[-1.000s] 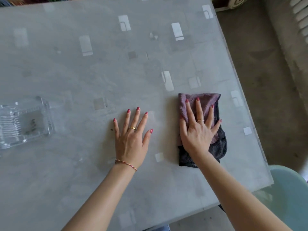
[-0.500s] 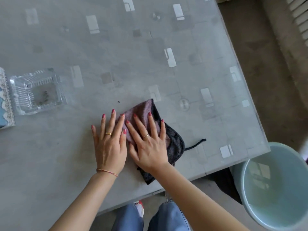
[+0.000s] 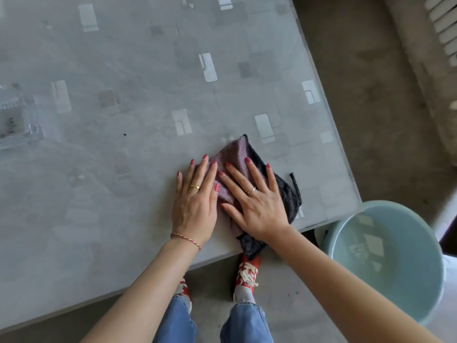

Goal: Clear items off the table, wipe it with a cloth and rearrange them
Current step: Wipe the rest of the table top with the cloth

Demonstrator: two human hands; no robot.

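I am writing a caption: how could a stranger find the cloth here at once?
Start at the grey table's near edge, by the pale blue basin. The cloth lies flat under the right hand, with its lower corner hanging over the edge. It is the only fabric: mauve one side, black the other.

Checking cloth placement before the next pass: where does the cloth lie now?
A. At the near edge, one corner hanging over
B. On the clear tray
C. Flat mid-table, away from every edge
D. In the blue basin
A: the cloth lies under the right hand, its dark corner drooping past the table's near edge.
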